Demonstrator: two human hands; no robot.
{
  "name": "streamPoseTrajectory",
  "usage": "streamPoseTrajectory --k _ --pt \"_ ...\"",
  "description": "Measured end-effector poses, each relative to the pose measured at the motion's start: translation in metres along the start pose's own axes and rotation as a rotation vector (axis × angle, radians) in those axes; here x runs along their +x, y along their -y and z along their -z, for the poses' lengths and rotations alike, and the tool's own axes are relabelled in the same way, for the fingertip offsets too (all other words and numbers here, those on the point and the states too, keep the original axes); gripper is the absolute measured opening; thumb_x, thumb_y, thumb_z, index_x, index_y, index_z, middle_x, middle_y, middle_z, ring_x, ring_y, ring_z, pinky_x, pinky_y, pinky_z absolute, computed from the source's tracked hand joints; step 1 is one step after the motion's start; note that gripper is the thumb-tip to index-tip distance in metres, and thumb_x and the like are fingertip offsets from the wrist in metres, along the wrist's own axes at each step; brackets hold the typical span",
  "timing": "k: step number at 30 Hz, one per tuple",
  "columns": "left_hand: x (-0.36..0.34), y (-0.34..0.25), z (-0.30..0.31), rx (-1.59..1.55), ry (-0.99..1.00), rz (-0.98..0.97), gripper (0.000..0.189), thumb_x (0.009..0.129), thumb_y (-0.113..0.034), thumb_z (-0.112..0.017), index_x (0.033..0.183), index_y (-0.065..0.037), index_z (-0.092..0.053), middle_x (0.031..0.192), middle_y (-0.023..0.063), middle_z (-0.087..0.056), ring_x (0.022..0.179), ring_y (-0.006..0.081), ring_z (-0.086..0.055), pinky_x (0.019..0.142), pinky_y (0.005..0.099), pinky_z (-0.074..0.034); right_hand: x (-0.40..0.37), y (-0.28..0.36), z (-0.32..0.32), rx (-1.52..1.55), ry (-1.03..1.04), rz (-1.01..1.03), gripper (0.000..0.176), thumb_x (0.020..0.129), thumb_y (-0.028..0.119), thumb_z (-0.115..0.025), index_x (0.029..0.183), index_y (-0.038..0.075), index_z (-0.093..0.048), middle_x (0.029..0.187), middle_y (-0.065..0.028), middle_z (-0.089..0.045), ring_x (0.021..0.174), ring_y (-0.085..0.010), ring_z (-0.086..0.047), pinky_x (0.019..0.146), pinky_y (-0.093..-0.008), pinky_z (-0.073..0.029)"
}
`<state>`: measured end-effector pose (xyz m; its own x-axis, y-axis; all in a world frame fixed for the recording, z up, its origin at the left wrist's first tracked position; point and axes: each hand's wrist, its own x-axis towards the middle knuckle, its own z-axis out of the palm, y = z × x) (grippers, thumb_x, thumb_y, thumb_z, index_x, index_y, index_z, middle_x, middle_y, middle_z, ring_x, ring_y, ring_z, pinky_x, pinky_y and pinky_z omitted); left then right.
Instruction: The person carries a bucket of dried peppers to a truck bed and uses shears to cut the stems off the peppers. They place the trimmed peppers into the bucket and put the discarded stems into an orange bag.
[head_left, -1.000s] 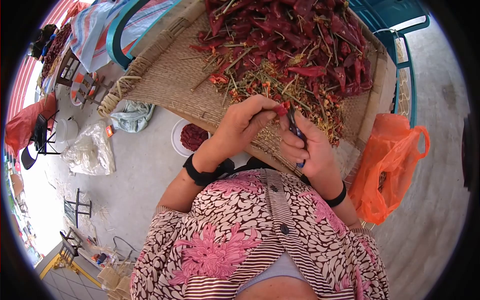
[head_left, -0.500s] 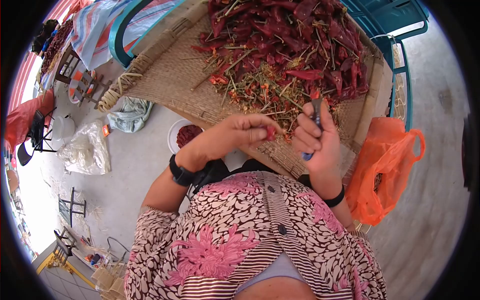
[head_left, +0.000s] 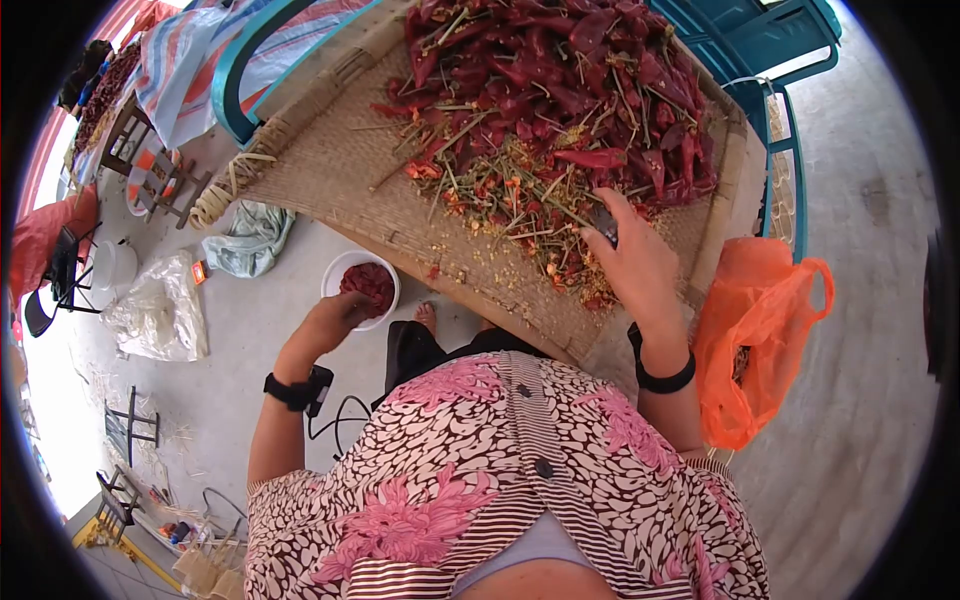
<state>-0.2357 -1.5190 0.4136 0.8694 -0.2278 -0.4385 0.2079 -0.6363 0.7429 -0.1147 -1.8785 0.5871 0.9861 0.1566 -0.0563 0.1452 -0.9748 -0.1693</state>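
My left hand [head_left: 335, 322] reaches over the near rim of a white bowl [head_left: 329, 283]. Dark red peppers [head_left: 367, 284] lie in the bowl, and the fingertips are down at them, mostly hidden from above. A woven tray [head_left: 330, 165] slants across the front, heaped with dried red chili peppers [head_left: 560, 60]. Along the heap's near side lie cut stems and bits [head_left: 500, 200]. My right hand [head_left: 640, 262] is low over these scraps, closed around a small dark tool [head_left: 604, 224]; its working end is hidden by the hand.
An orange plastic bag [head_left: 735, 350] hangs at the tray's right. Teal chair frames [head_left: 790, 60] stand behind the tray. On the floor to the left lie a green bag [head_left: 248, 240], a clear plastic bag [head_left: 160, 310] and low stools [head_left: 130, 425].
My left hand has moved from above the tray edge, with a red piece at its fingers, left and down to the bowl. My right hand has lowered to the scraps with the tool.
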Motion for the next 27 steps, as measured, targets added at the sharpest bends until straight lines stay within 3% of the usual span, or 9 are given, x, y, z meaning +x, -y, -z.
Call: streamPoseTrajectory --k 4,6,11,17,20,23,25,27 --pt "0.030 0.100 -0.034 -0.040 -0.170 0.262 0.020 0.081 -0.015 -0.061 0.099 -0.008 -0.068 0.086 0.0142 -0.069 0.082 0.0286 -0.067 0.075 0.0383 -0.051 0.002 -0.010 -0.010 -0.024 0.017 0.003 0.037 0.091 0.028 -0.056 0.123 0.012 -0.044 0.099 -0.0186 -0.064 0.085 -0.0371 -0.064 0.070 -0.0474 -0.049" --pt "0.042 0.144 -0.049 -0.023 -0.219 0.255 0.021 0.079 -0.015 -0.061 0.097 -0.007 -0.068 0.086 0.0151 -0.069 0.081 0.0284 -0.067 0.075 0.0379 -0.052 0.001 -0.008 -0.009 -0.003 0.049 -0.007 0.033 0.092 0.026 -0.054 0.119 0.012 -0.042 0.099 -0.0189 -0.064 0.085 -0.0377 -0.064 0.070 -0.0482 -0.049" --pt "0.061 0.172 -0.062 -0.136 -0.277 0.307 0.023 0.078 -0.015 -0.061 0.098 -0.004 -0.066 0.090 0.0169 -0.069 0.086 0.0309 -0.067 0.078 0.0386 -0.052 0.002 -0.002 -0.002 -0.035 0.185 -0.008 0.028 0.093 0.021 -0.052 0.118 0.012 -0.042 0.098 -0.0191 -0.064 0.086 -0.0385 -0.063 0.073 -0.0483 -0.048" --pt "0.073 0.204 -0.082 -0.136 -0.336 0.272 0.027 0.079 -0.015 -0.061 0.103 -0.004 -0.064 0.098 0.0191 -0.068 0.094 0.0348 -0.065 0.083 0.0402 -0.051 0.004 0.002 -0.001 0.001 0.242 -0.034 0.044 0.090 0.024 -0.057 0.130 0.015 -0.039 0.095 -0.0200 -0.065 0.091 -0.0401 -0.062 0.076 -0.0483 -0.047" --pt "0.074 0.206 -0.087 -0.103 -0.389 0.269 0.029 0.079 -0.019 -0.061 0.104 -0.004 -0.064 0.098 0.0200 -0.067 0.095 0.0355 -0.065 0.083 0.0417 -0.051 0.010 0.004 0.004 0.102 0.014 -0.129 0.050 0.088 0.027 -0.060 0.132 0.013 -0.040 0.100 -0.0223 -0.065 0.094 -0.0399 -0.062 0.080 -0.0465 -0.047" --pt "0.077 0.208 -0.086 -0.145 -0.420 0.288 0.029 0.083 -0.023 -0.057 0.106 -0.005 -0.063 0.097 0.0224 -0.067 0.094 0.0362 -0.065 0.083 0.0429 -0.051 0.036 -0.016 -0.005 0.148 -0.262 -0.095 0.049 0.087 0.028 -0.062 0.129 0.009 -0.045 0.107 -0.0233 -0.064 0.099 -0.0389 -0.062 0.084 -0.0441 -0.047" --pt "0.075 0.215 -0.089 -0.117 -0.505 0.273 0.029 0.085 -0.022 -0.054 0.107 -0.004 -0.063 0.096 0.0235 -0.066 0.094 0.0371 -0.065 0.082 0.0430 -0.051 0.058 -0.031 -0.012 0.242 -0.306 -0.078 0.050 0.086 0.028 -0.064 0.126 0.003 -0.050 0.117 -0.0204 -0.061 0.107 -0.0351 -0.060 0.090 -0.0414 -0.045" --pt "0.071 0.211 -0.087 -0.131 -0.565 0.303 0.029 0.084 -0.018 -0.053 0.107 -0.003 -0.063 0.095 0.0235 -0.067 0.092 0.0371 -0.065 0.080 0.0424 -0.051 0.077 -0.038 -0.017 0.279 -0.315 -0.105 0.048 0.086 0.030 -0.064 0.124 0.003 -0.055 0.115 -0.0171 -0.063 0.107 -0.0311 -0.061 0.090 -0.0392 -0.045"
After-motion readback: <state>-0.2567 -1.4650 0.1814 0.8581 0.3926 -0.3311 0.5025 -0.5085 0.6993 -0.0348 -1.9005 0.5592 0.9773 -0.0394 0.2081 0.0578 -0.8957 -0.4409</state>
